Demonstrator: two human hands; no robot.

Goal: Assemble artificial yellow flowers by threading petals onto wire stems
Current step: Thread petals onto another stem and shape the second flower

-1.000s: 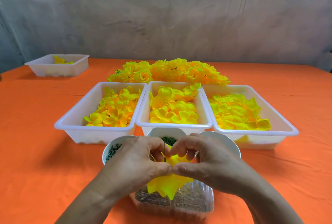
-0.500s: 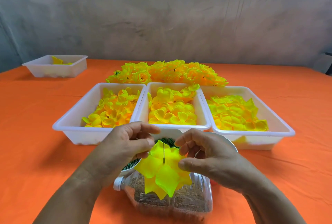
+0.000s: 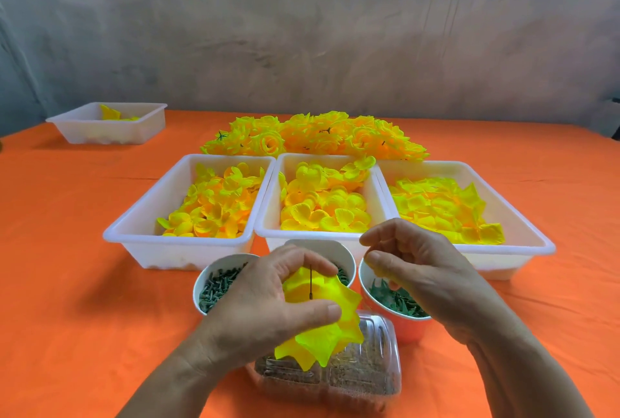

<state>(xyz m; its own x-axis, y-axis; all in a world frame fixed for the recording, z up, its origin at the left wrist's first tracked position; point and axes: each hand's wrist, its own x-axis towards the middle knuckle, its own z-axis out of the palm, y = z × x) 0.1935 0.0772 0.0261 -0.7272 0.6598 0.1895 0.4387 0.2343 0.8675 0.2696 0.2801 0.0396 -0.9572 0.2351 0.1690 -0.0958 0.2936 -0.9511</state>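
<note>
Standing side by side across the middle of the table are three white trays. The left tray (image 3: 141, 236) holds rounded yellow-orange petals (image 3: 214, 206), the middle tray (image 3: 268, 233) holds similar rounded ones, and the right tray (image 3: 523, 236) holds flatter, pointed yellow ones. A smaller tray (image 3: 84, 129) sits well apart at the far left with only a few yellow pieces in it. Behind the row lies a heap of finished flowers (image 3: 318, 135).

Just in front of the trays stand three paper cups. The left cup (image 3: 201, 283) and the middle cup (image 3: 345, 256) hold dark green bits, and the right cup (image 3: 402, 327) holds green leafy pieces. Nearest the person is a clear plastic box (image 3: 369, 374); what lies inside looks like thin pins, but it is too blurred to tell.

An orange cloth (image 3: 67, 266) covers the table, and a mottled grey wall (image 3: 302, 31) rises behind it.

The left hand (image 3: 265, 310) grips a pointed yellow petal piece (image 3: 335, 327) between thumb and fingers, above the box and in front of the middle cup. A thin dark wire stem (image 3: 311, 283) passes through its centre and stands nearly upright, its free end pointing up and away from the person, while the petal tips hang down toward the box. The right hand (image 3: 419, 266) hovers over the right cup, apart from the petal, its fingers loosely curled with nothing seen in them.
</note>
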